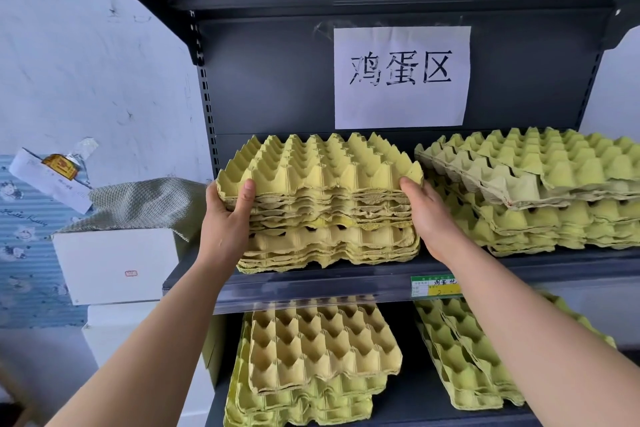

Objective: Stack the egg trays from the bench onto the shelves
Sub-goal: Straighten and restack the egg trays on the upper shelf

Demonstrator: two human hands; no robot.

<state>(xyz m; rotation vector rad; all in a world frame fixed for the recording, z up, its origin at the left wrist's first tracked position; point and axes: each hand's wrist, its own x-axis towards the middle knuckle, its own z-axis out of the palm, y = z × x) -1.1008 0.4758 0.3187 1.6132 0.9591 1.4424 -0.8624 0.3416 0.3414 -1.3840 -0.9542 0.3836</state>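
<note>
A batch of several yellow egg trays lies on top of a lower pile at the left of the dark middle shelf. My left hand grips the batch's left edge, thumb on top. My right hand grips its right edge. The batch's front edge is tipped slightly up over the lower pile. A second, greener stack of egg trays fills the right of the same shelf.
On the shelf below lie two more tray stacks, one at the left and one at the right. A paper sign hangs on the back panel. White boxes with a woven sack stand left of the shelving.
</note>
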